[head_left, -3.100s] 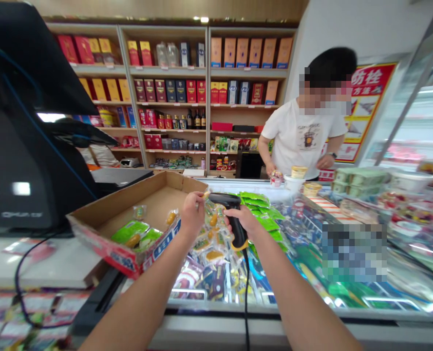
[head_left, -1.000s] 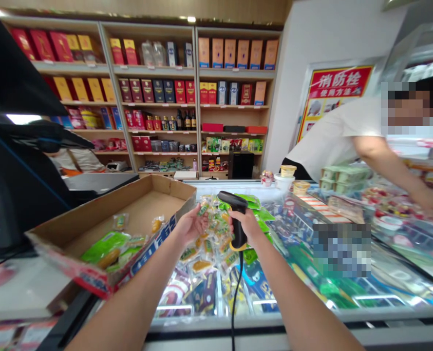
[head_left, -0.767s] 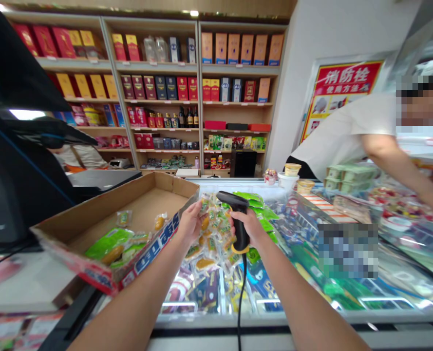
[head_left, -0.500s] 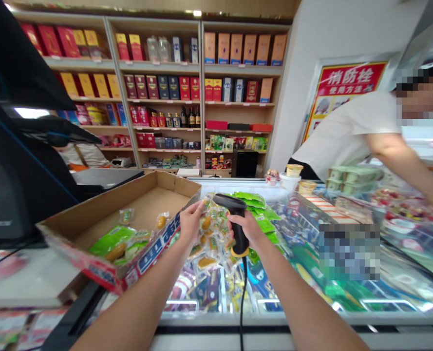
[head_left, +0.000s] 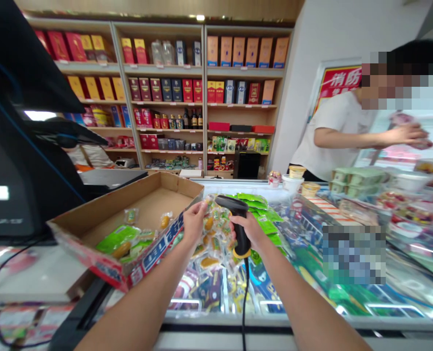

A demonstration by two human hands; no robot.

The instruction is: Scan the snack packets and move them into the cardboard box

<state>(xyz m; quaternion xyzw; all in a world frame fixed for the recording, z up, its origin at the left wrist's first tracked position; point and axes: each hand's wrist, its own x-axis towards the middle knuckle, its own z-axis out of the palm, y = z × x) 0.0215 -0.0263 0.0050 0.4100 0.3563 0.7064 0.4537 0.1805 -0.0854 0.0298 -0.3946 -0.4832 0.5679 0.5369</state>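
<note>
My left hand (head_left: 196, 222) pinches the top of a bunch of transparent snack packets (head_left: 214, 234) with yellow pieces inside. The bunch hangs over a glass-topped freezer (head_left: 216, 314). My right hand (head_left: 245, 233) is wrapped around the grip of a black handheld barcode scanner (head_left: 238, 217), whose head points left at the packets. Its black cable (head_left: 244, 297) runs down past the freezer's front edge. Just left of my left hand stands a cardboard box (head_left: 158, 187), holding green packets (head_left: 119, 241) and a few small loose packets.
A black checkout terminal (head_left: 29, 146) stands at the left, on a white counter (head_left: 29, 268). A co-worker (head_left: 333, 126) in a white T-shirt stands behind the freezer, holding a pink item. Green-topped packs (head_left: 358, 183) sit on the right. Goods-filled shelves (head_left: 197, 92) line the back wall.
The co-worker has straightened up from leaning right and raised a pink item. My left hand has closed from an open palm onto the packets. The view has shifted slightly.
</note>
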